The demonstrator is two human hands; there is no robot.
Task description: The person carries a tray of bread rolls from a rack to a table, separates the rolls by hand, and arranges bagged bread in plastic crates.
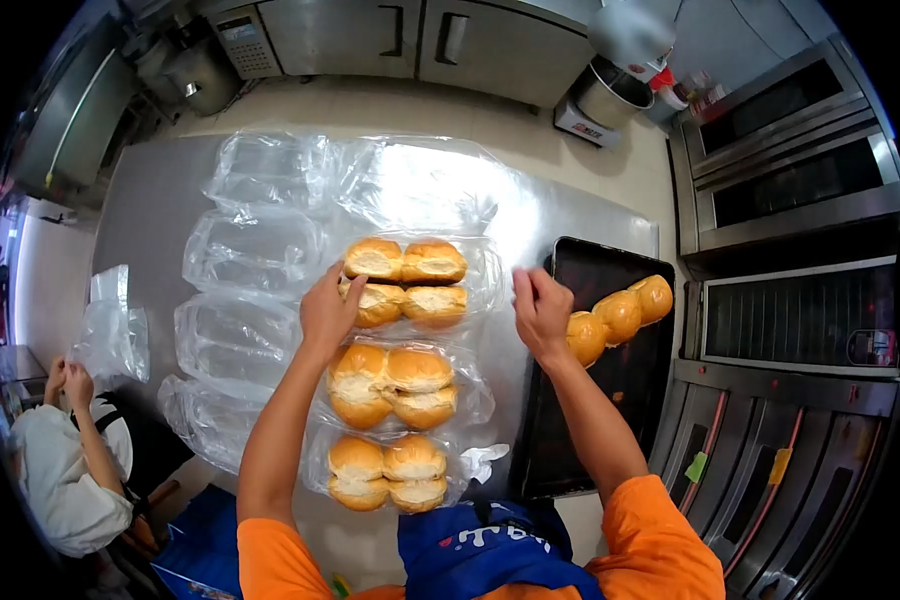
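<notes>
My left hand (330,308) is at the left end of the upper bread rolls (405,280), its fingers around the end of a golden roll in a clear plastic container. My right hand (542,305) is in the air by the left rim of a black baking tray (610,420), its fingers curled together; whether they hold anything is hidden. More rolls lie on the tray in a diagonal row (620,317), just right of that hand. Below my left hand, two more groups of rolls, the middle one (390,385) and the lower one (387,472), sit in clear plastic.
Several clear plastic containers (235,345) line the left of the metal table (150,200). A co-worker (70,470) handles a plastic bag (115,325) at the left edge. Crumpled white plastic (483,462) lies left of the tray. Ovens (790,170) stand at the right.
</notes>
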